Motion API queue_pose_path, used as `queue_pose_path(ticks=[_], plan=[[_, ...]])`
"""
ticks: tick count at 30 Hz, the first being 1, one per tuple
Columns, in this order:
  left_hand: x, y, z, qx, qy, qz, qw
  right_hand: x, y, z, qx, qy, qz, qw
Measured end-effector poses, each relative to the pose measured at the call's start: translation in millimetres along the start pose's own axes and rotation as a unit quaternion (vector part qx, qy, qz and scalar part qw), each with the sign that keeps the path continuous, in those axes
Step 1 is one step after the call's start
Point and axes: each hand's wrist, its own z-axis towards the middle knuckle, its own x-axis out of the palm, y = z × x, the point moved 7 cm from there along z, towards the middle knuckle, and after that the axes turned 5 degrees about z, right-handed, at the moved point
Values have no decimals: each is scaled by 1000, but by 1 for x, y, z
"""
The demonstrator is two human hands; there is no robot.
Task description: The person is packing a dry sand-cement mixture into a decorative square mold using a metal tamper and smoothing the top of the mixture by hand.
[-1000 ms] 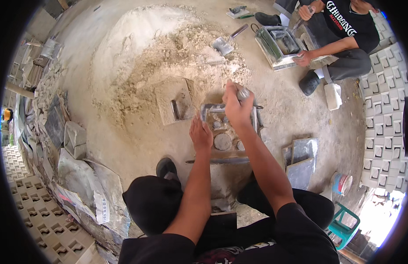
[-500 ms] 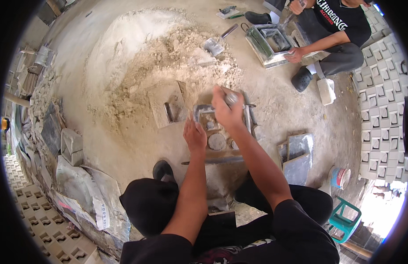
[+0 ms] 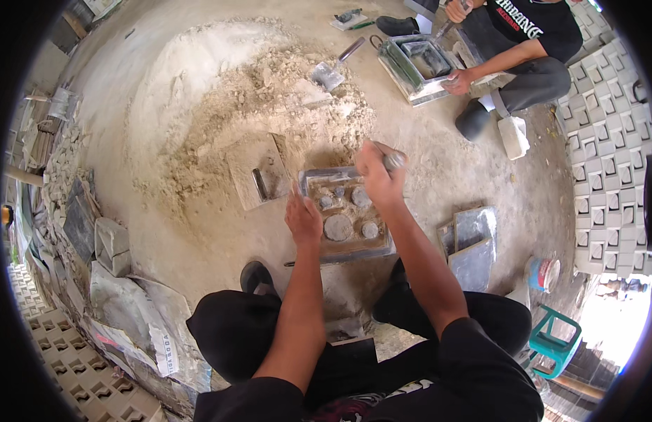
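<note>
Work piece: a rectangular metal mould (image 3: 348,211) lies on the ground directly ahead of the seated person, between the knees and the heap of pale sand mix (image 3: 220,105).
Mould contents: sandy fill with round raised bosses showing through it; the largest boss sits near the middle.
Mould long axis: runs away from the person, tilted slightly to the right at its near end.
Left hand (image 3: 303,219): rests on the mould's left rim, fingers curled over the edge, nothing else held.
Right hand (image 3: 377,174): closed in a fist round a short grey tool (image 3: 394,161), raised over the mould's far right corner.
Tool detail: only the stub projecting from the fist shows; its working end cannot be made out.
Key relation: the fill lies below and slightly left of the right hand; the right hand is the one over it, the left is at its edge.
Adjacent items: a flat board with a dark bar (image 3: 260,173) lies just left of the mould; grey slabs (image 3: 472,243) lie to the right.
Other person: seated at upper right, hands at a second mould (image 3: 417,65).
</note>
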Motion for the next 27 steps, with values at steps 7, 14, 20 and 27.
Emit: queue_pose_path(ticks=[7,14,20,27], plan=[[-4,-18,-13,40,-6,113,993,-24,10,1,-27,-18,-11,999],[-1,-11,-3,27,-6,57,998,-21,29,10,-34,-6,3,999],[-2,-17,-5,24,0,52,998,-52,10,0,-44,-73,-14,996],[-2,-13,-6,16,8,65,998,-69,4,-9,-43,-90,40,994]])
